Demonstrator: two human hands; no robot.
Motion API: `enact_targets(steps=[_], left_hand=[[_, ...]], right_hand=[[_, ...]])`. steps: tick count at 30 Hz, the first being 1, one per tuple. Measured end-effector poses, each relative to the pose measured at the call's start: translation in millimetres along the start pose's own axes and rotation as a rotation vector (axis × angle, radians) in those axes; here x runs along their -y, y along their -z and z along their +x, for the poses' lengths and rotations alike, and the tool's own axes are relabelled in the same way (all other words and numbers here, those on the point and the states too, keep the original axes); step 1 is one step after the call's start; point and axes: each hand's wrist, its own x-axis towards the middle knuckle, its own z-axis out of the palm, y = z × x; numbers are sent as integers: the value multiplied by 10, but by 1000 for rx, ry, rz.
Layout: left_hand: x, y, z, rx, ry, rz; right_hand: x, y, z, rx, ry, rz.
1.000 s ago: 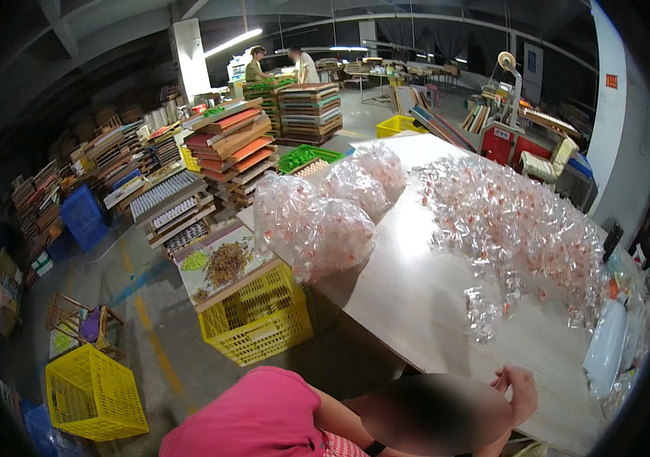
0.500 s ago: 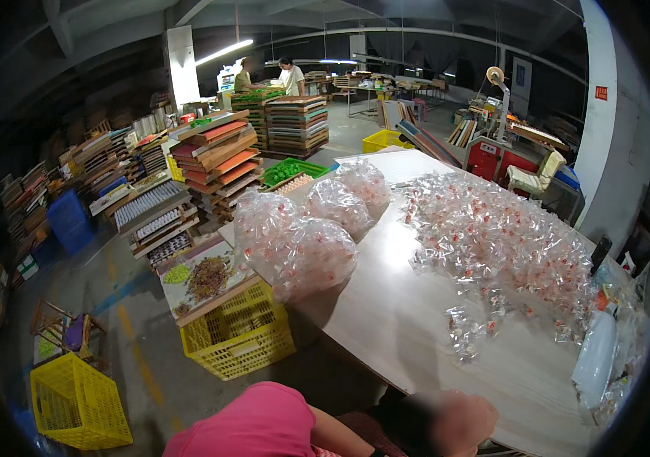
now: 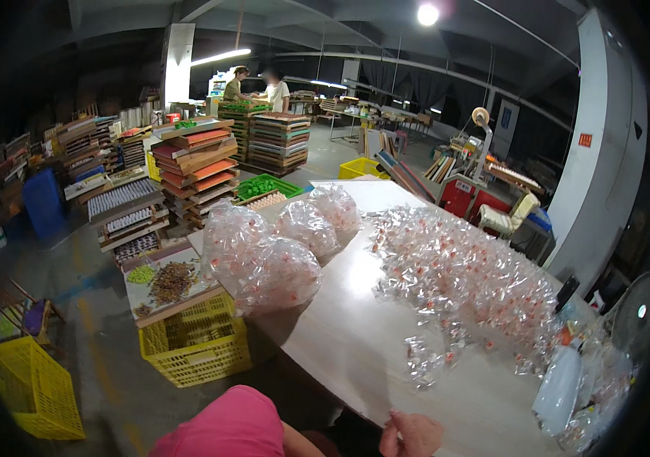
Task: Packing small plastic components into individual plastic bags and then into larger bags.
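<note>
My right hand (image 3: pixel 414 435) is at the near edge of the pale table (image 3: pixel 367 362), low in the view. Its fingers look curled, and whatever they may hold is hidden. To the left, my pink sleeve (image 3: pixel 222 426) leads into my left forearm, which runs out of the lower edge, so my left hand is out of sight. Ahead on the table spreads a large heap of small clear plastic packets (image 3: pixel 466 282) with reddish bits inside. Several bulging clear bags (image 3: pixel 279 270) of similar packets sit along the table's left side. Neither pile touches my right hand.
A yellow crate (image 3: pixel 195 354) stands left of the table below a board of small brown and green pieces (image 3: pixel 173 282). Another yellow crate (image 3: pixel 36 392) is farther left. Stacked trays (image 3: pixel 195 167) rise behind. Plastic wrap (image 3: pixel 568 388) and a fan (image 3: pixel 641 312) are at right.
The view has swung to the right, so the table and crates appear farther left. My right hand, partly blurred before, now shows more clearly at the table edge. The packets look unmoved.
</note>
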Motion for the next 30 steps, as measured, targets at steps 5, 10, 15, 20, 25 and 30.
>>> enact_targets(steps=[5, 10, 15, 20, 25, 30], left_hand=[[-219, 160, -11, -13, -26, 105], [-184, 192, -140, -30, -7, 140], [41, 43, -272, -35, 22, 114], [154, -112, -423, -33, 42, 110], [103, -157, -637, -71, 46, 139], [24, -230, -840, -67, 57, 176]], right_hand=[[-30, 35, -81, 80, 11, -4], [-83, 142, -220, 76, -77, -62], [27, 108, -83, 4, -141, -130], [150, 80, 82, 95, -16, -17], [49, 245, -173, 106, -41, -93], [94, 435, -342, -18, -171, -189]])
